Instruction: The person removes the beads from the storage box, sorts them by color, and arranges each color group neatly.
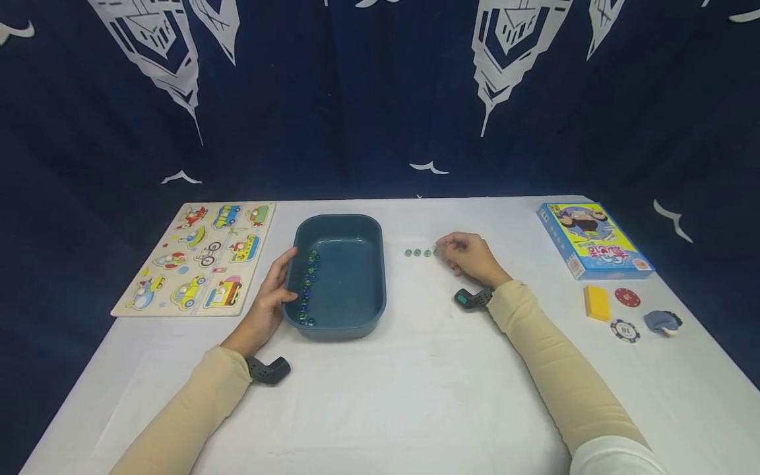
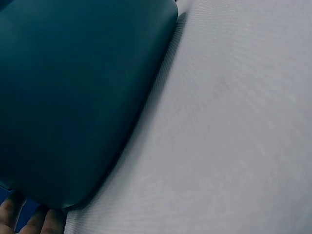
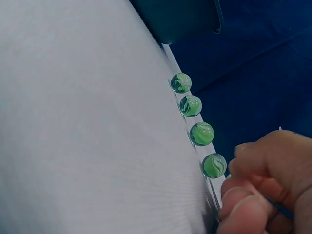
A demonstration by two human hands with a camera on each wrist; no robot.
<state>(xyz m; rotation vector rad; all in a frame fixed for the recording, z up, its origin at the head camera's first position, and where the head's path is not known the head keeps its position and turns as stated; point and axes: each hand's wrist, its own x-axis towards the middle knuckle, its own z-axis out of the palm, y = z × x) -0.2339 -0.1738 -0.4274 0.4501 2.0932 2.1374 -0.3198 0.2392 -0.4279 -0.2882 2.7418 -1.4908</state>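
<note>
A dark teal plastic basin (image 1: 335, 330) stands on the white table. My left hand (image 1: 267, 305) holds its left side, thumb at the rim; in the left wrist view the fingers (image 2: 44, 222) show at the corner of its wall. Several dark glass marbles (image 1: 307, 280) lie along the basin's left inner side. Right of the basin, clear marbles with green swirls (image 3: 201, 133) form a short row on the table. My right hand (image 1: 469, 256) is at the row's right end, its curled fingertips at the last green marble (image 3: 214, 165); the exact contact is partly hidden.
A wooden picture puzzle board (image 1: 196, 264) lies at the left. A boxed game (image 1: 594, 239) lies at the back right. In front of it are a yellow block (image 1: 596, 303), a red chip (image 1: 627, 297), a black-and-white chip (image 1: 625, 331) and a small grey-blue object (image 1: 662, 322).
</note>
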